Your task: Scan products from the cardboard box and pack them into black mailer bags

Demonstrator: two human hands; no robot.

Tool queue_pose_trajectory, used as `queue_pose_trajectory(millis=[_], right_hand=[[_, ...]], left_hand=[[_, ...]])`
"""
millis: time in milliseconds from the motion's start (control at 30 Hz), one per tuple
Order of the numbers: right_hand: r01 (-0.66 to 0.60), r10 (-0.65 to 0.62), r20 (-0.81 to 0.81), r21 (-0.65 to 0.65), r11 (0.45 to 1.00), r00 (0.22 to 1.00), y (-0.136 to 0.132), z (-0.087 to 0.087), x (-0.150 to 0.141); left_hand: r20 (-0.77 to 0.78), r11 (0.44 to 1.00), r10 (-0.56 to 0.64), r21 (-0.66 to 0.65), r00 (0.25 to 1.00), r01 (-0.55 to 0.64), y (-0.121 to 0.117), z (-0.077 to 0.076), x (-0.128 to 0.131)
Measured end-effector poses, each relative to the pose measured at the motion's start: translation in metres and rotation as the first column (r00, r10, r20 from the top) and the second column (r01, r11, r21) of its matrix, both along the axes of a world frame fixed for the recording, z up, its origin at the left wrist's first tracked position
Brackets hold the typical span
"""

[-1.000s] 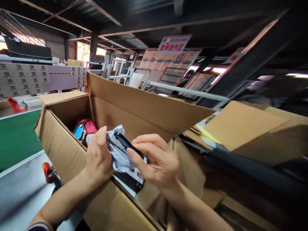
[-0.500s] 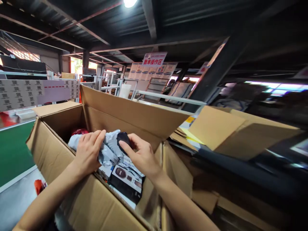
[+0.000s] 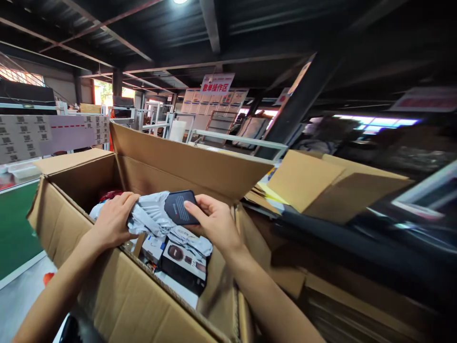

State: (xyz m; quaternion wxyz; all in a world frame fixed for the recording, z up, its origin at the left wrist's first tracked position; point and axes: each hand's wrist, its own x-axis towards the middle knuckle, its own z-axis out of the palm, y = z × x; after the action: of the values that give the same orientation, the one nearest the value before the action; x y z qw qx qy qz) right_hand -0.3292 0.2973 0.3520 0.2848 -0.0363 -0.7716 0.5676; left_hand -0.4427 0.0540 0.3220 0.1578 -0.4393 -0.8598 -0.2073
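Both my hands reach into a large open cardboard box point(image 3: 150, 166). My left hand point(image 3: 112, 221) is closed on a crumpled grey plastic bag point(image 3: 148, 216). My right hand point(image 3: 214, 221) pinches a small dark flat item point(image 3: 178, 207) that sticks halfway out of the bag. Beneath them in the box lie small product boxes, one black-and-white with a dark oval picture point(image 3: 183, 259), and a red item point(image 3: 109, 194) at the far end.
Flattened cardboard sheets point(image 3: 321, 183) are piled to the right of the box. A green conveyor surface point(image 3: 14, 228) runs on the left, with a label-covered panel point(image 3: 43, 136) behind it. Metal racks and a hanging sign point(image 3: 216, 85) stand further back.
The dark item has come further out of the grey bag and now shows its flat face. My hands have shifted slightly left and deeper over the box; the camera view has tilted.
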Motion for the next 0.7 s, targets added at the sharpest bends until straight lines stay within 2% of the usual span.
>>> queue_pose_trajectory(millis=[200, 333, 567, 700], right_hand=[[0.103, -0.102, 0.027, -0.060, 0.993, 0.994, -0.001, 0.008, 0.008], [0.118, -0.117, 0.015, -0.057, 0.991, 0.993, 0.000, 0.007, 0.010], [0.138, -0.142, -0.182, -0.035, 0.990, 0.973, -0.001, 0.003, 0.013], [0.180, -0.183, -0.237, -0.032, 0.983, 0.954, -0.004, 0.004, 0.017]], left_hand=[[0.024, 1.000, 0.010, 0.014, 1.000, -0.010, -0.002, 0.000, 0.001], [-0.007, 0.998, -0.008, 0.054, 1.000, 0.008, -0.004, -0.003, 0.001], [-0.086, 0.978, 0.039, 0.208, 0.995, -0.021, -0.006, -0.011, 0.004], [-0.091, 0.972, 0.055, 0.233, 0.994, -0.032, -0.006, -0.013, 0.005]])
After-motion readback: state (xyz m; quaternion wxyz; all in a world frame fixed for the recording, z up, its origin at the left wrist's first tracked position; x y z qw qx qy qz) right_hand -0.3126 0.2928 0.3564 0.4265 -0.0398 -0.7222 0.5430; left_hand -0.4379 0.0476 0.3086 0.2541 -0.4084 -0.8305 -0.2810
